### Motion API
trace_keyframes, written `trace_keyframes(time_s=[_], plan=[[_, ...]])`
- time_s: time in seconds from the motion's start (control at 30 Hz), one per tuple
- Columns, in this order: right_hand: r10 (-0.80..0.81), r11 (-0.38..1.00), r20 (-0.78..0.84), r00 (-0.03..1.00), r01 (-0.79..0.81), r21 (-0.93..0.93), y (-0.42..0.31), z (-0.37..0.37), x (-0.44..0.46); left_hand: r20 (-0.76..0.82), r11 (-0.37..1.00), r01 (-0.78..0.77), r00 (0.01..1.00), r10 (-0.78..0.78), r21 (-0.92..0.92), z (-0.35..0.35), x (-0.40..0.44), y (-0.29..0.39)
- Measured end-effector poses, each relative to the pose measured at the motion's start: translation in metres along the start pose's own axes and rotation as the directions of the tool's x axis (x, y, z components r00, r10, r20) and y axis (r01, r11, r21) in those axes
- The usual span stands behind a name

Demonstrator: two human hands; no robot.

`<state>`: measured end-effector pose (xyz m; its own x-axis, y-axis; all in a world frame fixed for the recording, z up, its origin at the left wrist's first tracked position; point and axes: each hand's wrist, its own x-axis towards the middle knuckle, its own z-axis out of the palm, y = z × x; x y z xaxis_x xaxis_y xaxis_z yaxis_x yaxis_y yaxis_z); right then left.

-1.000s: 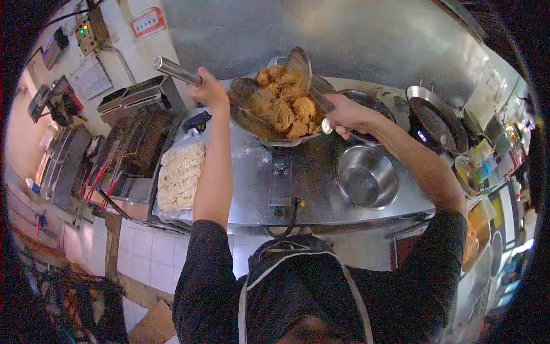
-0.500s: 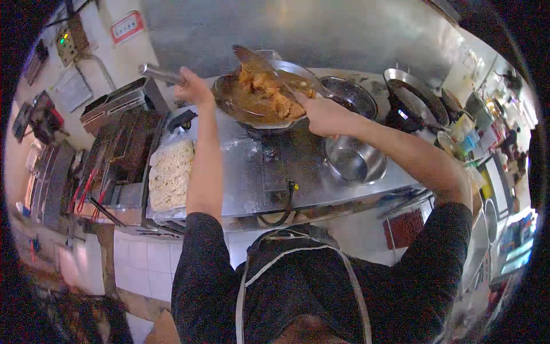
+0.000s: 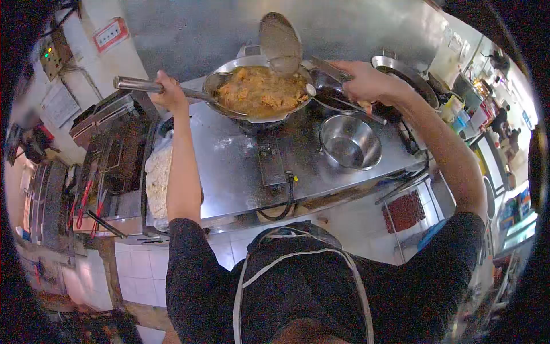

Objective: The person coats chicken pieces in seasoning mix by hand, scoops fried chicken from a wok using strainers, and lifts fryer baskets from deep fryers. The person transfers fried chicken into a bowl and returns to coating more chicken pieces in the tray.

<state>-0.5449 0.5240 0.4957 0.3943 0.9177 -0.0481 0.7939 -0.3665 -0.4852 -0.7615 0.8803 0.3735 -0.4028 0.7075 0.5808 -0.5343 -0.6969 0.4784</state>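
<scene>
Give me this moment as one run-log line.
left hand: gripping long metal handle | right hand: gripping skimmer, tilted over wok | wok: golden-brown pieces in liquid | steel bowl: on counter

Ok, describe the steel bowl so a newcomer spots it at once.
On the steel counter, find the large pan of brown food. The steel bowl sits right of that pan, nearer the counter's front edge. Unlike the dark basin just behind, its inside shows shiny silver.
</scene>
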Motion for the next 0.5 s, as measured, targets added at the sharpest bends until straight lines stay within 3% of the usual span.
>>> trace_keyframes(time_s=[0.13,0.27,0.3,0.33,0.37,0.43,0.47,0.5], plan=[[0.167,0.979,0.047,0.985,-0.16,-0.127,-0.003,-0.011,0.005,0.032,0.997,0.074,0.997,-0.075,0.023,0.013,-0.012,0.026],[0.231,0.967,0.068,0.971,-0.221,-0.124,0.006,-0.006,0.033,0.121,0.989,0.141,0.984,-0.134,-0.049,0.008,-0.005,0.015],[0.283,0.957,0.13,0.95,-0.288,0.021,0.007,-0.006,0.042,0.114,0.989,0.139,0.985,-0.133,-0.049,0.006,-0.006,0.017],[0.32,0.923,0.198,0.926,-0.352,0.155,0.008,-0.004,0.051,0.095,0.987,0.11,0.988,-0.121,0.114,0.007,-0.008,0.023],[0.311,0.929,0.198,0.93,-0.341,0.144,0.011,0.0,0.058,0.076,0.959,0.079,0.992,-0.103,0.273,0.008,-0.011,0.029],[0.336,0.81,0.305,0.891,-0.438,0.389,0.025,0.014,0.074,0.042,0.95,-0.008,0.999,-0.005,0.311,0.016,-0.025,0.042],[0.294,0.758,0.272,0.916,-0.397,0.517,0.039,0.029,0.078,0.024,0.934,-0.088,0.996,0.085,0.347,0.02,-0.028,0.046],[0.295,0.764,0.275,0.915,-0.399,0.507,0.041,0.036,0.078,0.012,0.933,-0.083,0.996,0.083,0.349,0.018,-0.03,0.042]])
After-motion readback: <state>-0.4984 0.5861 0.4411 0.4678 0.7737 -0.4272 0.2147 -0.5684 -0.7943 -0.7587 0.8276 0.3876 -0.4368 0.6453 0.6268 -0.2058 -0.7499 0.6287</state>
